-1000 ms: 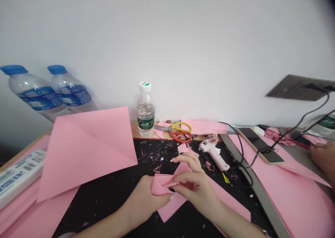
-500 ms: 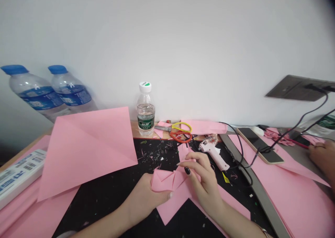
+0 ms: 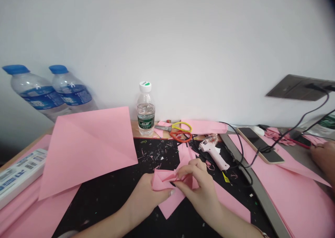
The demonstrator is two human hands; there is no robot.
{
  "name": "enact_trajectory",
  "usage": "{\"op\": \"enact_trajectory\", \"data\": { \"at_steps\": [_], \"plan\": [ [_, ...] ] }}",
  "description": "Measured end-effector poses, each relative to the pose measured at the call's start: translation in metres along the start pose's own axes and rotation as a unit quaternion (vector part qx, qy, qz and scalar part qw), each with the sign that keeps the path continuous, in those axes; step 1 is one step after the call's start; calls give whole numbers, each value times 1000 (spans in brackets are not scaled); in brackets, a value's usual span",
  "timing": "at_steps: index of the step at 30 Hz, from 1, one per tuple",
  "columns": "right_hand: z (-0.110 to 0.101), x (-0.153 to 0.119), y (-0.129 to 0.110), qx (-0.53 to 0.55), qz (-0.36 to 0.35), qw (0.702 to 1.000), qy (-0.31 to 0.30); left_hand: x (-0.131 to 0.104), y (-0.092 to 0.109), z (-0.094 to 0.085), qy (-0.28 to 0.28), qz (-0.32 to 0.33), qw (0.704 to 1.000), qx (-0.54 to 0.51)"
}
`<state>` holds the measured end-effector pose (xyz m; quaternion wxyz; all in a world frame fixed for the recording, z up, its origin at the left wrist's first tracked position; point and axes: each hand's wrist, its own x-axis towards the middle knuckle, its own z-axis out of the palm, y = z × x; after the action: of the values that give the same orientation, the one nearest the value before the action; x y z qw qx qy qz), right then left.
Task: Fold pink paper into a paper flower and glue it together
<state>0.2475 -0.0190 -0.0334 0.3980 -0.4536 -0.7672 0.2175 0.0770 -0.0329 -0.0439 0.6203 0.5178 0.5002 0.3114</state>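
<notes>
A folded piece of pink paper point(image 3: 167, 206) is between my two hands, over the black mat point(image 3: 110, 196). My left hand point(image 3: 146, 192) grips its left side, thumb in front and the other fingers hidden behind. With thumb and fingers, my right hand point(image 3: 197, 182) pinches a flap at the upper middle of the fold, close to my left thumb. One corner of the paper points down toward me. Beneath and to the right of my right hand lies more pink paper point(image 3: 232, 203); whether it joins the held piece I cannot tell.
Scissors point(image 3: 180, 131) and a small water bottle point(image 3: 146, 112) are by the wall. A pink glue gun point(image 3: 216, 154) with black cables lies right of my hands. A phone point(image 3: 260, 145) rests on pink sheets point(image 3: 295, 196); another person's hand point(image 3: 323, 157) is at far right.
My right hand has moved down and left, from hovering with spread fingers to pinching the paper's flap. The fold now stands more open. My left hand keeps its grip.
</notes>
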Motion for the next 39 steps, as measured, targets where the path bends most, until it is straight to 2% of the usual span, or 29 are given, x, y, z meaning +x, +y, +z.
{"op": "enact_trajectory", "data": {
  "at_steps": [4,7,11,14,18,24,28,32,36,39],
  "plan": [
    [-1,4,-1,14,-29,997,-65,0,0,0,-29,23,999,-7],
    [1,5,0,28,-21,994,-102,0,2,0,-45,29,999,-1],
    [6,1,3,43,-6,997,-62,0,3,-2,-52,30,998,-7],
    [7,-2,4,26,-33,999,-22,0,3,-3,-55,32,998,-13],
    [5,-1,5,-14,-98,995,-29,0,1,-4,-39,15,999,-2],
    [7,1,6,32,-77,996,-6,4,-6,-5,-44,18,999,8],
    [6,-3,14,-35,-164,986,-3,5,-11,-5,-45,11,999,-25],
    [1,-9,24,-120,-253,959,-51,4,-10,-5,-44,5,996,-74],
    [-4,-8,23,-162,-279,940,-113,3,-1,-7,-58,-8,991,-122],
    [-6,-3,17,-153,-297,934,-126,2,1,-8,-63,-20,985,-161]
  ]
}}
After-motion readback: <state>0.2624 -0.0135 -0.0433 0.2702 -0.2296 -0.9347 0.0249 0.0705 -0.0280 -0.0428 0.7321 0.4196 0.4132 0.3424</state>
